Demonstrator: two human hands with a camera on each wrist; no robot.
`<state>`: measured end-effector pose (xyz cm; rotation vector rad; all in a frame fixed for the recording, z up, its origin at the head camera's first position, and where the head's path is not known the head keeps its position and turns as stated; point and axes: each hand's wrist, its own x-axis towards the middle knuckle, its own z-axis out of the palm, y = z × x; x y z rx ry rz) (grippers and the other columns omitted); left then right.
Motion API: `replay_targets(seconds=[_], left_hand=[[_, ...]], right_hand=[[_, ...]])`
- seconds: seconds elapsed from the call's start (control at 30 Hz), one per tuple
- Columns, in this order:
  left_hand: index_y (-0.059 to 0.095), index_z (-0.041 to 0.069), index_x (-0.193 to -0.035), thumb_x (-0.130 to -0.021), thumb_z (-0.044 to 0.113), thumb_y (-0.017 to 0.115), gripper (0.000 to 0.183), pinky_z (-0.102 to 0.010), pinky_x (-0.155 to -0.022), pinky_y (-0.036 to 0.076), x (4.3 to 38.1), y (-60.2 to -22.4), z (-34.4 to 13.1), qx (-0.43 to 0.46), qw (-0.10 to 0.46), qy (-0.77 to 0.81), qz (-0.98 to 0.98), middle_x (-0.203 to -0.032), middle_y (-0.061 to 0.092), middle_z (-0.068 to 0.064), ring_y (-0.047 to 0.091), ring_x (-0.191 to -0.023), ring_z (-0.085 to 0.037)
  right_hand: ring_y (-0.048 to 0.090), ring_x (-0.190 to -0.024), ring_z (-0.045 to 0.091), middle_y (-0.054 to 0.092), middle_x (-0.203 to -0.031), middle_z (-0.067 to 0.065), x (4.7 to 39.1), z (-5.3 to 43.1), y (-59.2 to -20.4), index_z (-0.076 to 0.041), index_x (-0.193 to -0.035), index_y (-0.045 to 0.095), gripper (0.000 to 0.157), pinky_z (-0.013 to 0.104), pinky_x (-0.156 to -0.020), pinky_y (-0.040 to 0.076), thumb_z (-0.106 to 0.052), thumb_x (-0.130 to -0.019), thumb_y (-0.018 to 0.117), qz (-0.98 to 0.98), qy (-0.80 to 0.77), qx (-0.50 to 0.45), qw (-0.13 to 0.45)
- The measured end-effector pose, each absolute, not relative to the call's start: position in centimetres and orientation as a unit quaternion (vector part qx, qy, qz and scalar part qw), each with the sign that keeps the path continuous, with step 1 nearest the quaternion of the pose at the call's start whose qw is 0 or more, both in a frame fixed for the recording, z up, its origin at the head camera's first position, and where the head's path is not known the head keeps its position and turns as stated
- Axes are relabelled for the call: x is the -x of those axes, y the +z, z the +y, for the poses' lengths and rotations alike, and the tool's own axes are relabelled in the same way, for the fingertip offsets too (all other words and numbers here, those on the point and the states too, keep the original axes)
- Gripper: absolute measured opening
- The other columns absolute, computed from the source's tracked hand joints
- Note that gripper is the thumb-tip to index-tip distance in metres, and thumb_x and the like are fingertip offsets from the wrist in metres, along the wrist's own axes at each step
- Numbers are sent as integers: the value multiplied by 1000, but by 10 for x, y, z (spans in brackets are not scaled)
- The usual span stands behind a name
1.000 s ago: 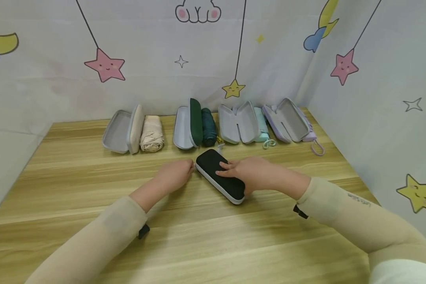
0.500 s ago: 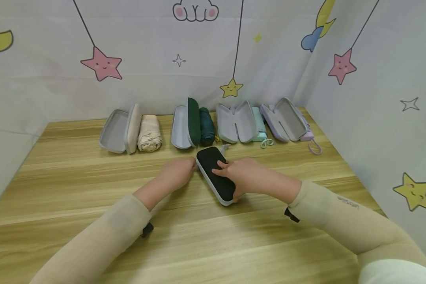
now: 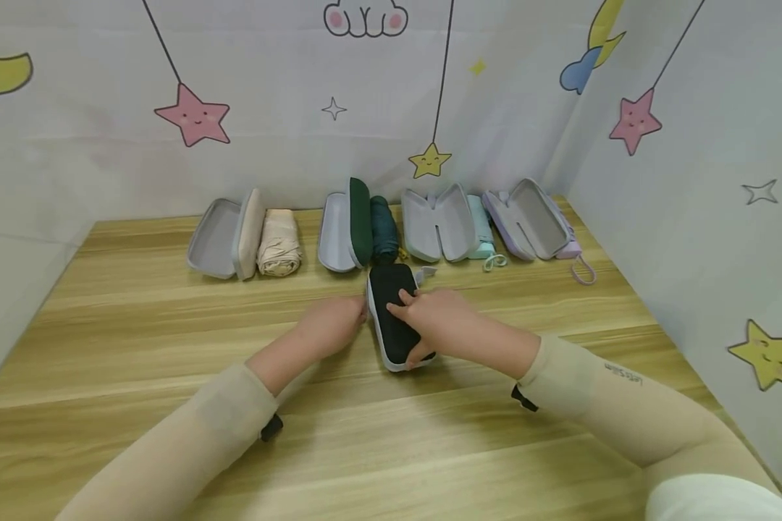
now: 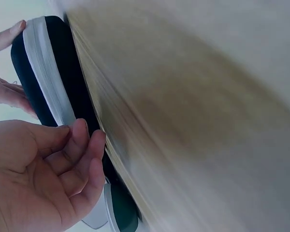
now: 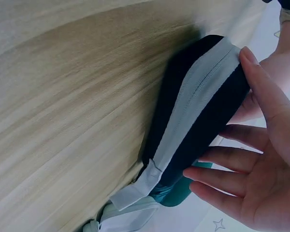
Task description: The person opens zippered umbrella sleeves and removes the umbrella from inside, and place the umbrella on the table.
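Observation:
A black zip case (image 3: 387, 286) with a grey zipper band lies on the wooden table, its long side pointing away from me. My right hand (image 3: 439, 322) holds it from the right, fingers spread over the top and thumb at the near end. In the right wrist view the thumb tip presses the end of the grey zipper band (image 5: 198, 92). At the case's left side, my left hand (image 3: 332, 325) pinches at the zipper with thumb and curled fingertips, which hide the zipper pull. A grey fabric tab (image 3: 425, 273) sticks out at the far right corner.
Along the back stand opened cases: beige (image 3: 250, 235), green (image 3: 360, 224), mint (image 3: 439, 224) and purple (image 3: 528, 221). Beside them lie folded umbrellas: beige (image 3: 279, 246), dark green (image 3: 384, 228), mint (image 3: 479, 224) and purple (image 3: 570, 250). A printed cloth wall (image 3: 274, 159) rises behind.
The black case has turned, its near end swinging left, so it points more straight away from me. My right hand moved left with it; my left hand shifted slightly along its left side.

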<state>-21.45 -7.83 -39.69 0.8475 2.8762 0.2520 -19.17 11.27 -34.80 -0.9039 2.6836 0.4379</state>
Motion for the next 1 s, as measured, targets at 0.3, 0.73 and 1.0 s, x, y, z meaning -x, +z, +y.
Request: replay_targets(seconds=[0.3, 0.73, 1.0], left_hand=[[54, 10, -77, -100, 13, 52, 23, -38, -54, 47, 198, -392, -82, -280, 73, 79, 954, -68, 57, -5, 55, -61, -19], [57, 10, -78, -98, 12, 58, 20, -37, -55, 47, 163, -383, -83, -298, 116, 82, 944, -67, 55, -3, 52, -59, -18], [64, 9, -83, -96, 14, 62, 15, -36, -61, 50, 151, -380, -69, -307, 143, 102, 935, -73, 61, -3, 58, -64, -17]], right_hand=[[62, -107, 25, 36, -152, 10, 194, 107, -351, -24, -151, 37, 101, 30, -66, 51, -73, -70, 69, 932, 157, 301, 129], [55, -120, 31, 43, -147, 15, 196, 102, -355, -20, -148, 43, 100, 38, -86, 52, -75, -68, 67, 939, 143, 298, 89], [56, -119, 30, 45, -146, 14, 193, 106, -359, -19, -146, 46, 97, 40, -89, 51, -76, -70, 65, 939, 136, 309, 60]])
